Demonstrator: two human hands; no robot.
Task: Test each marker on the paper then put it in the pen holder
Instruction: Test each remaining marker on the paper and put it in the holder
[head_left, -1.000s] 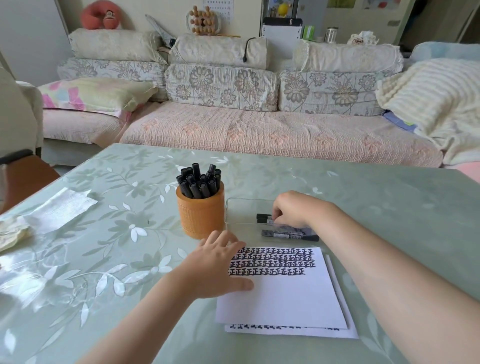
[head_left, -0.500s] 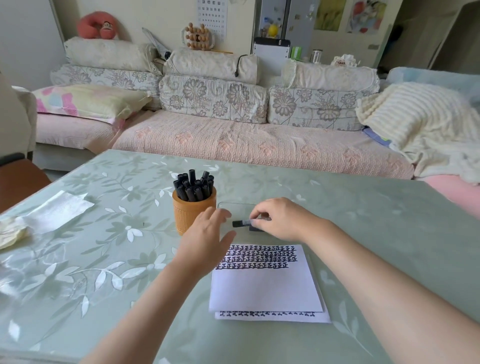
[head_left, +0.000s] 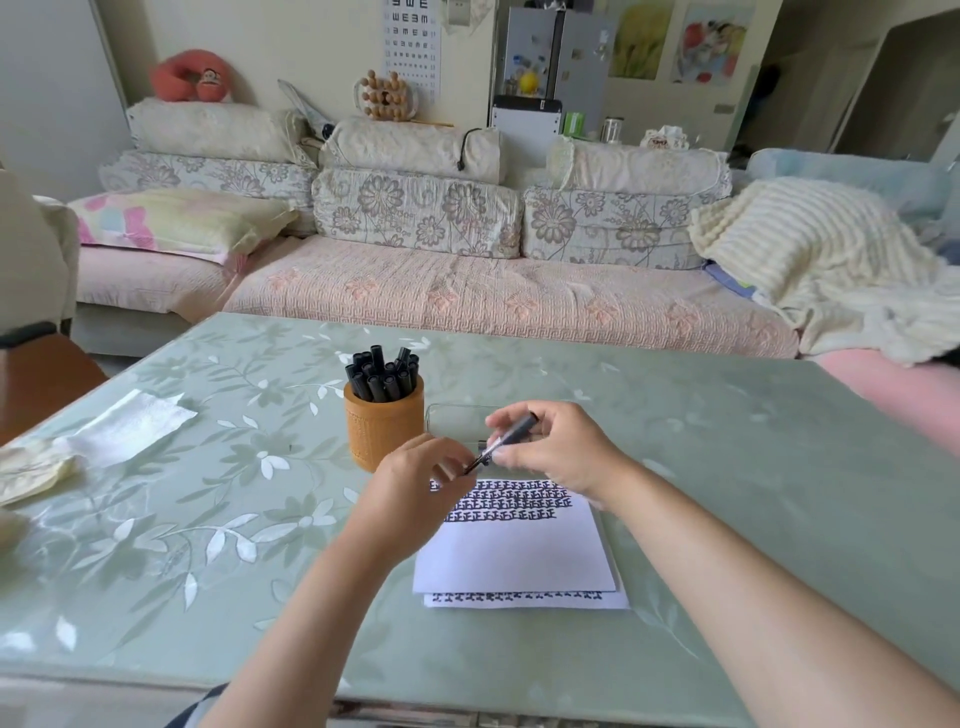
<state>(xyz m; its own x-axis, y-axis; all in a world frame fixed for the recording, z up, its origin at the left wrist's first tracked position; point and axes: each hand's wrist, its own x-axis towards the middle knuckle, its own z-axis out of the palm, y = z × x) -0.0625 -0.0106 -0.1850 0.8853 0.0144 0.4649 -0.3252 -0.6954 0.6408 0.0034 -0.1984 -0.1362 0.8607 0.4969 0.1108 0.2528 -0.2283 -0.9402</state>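
1. Just right of the brown pen holder (head_left: 383, 431), above the paper (head_left: 511, 556) with its printed rows, is a black marker (head_left: 506, 439) - tilted, held in the air.
2. Right hand (head_left: 561, 452) pinches its upper part.
3. Left hand (head_left: 410, 493) curls at its lower end - whether it grips, I cannot tell.
4. Other markers (head_left: 382, 374) stand inside the holder.

Pen holder (head_left: 383, 423): on the surface (head_left: 727, 467), markers (head_left: 382, 374) in it.
Paper (head_left: 514, 556): we find it right of and before the holder.
Sofa (head_left: 493, 301): behind the surface.
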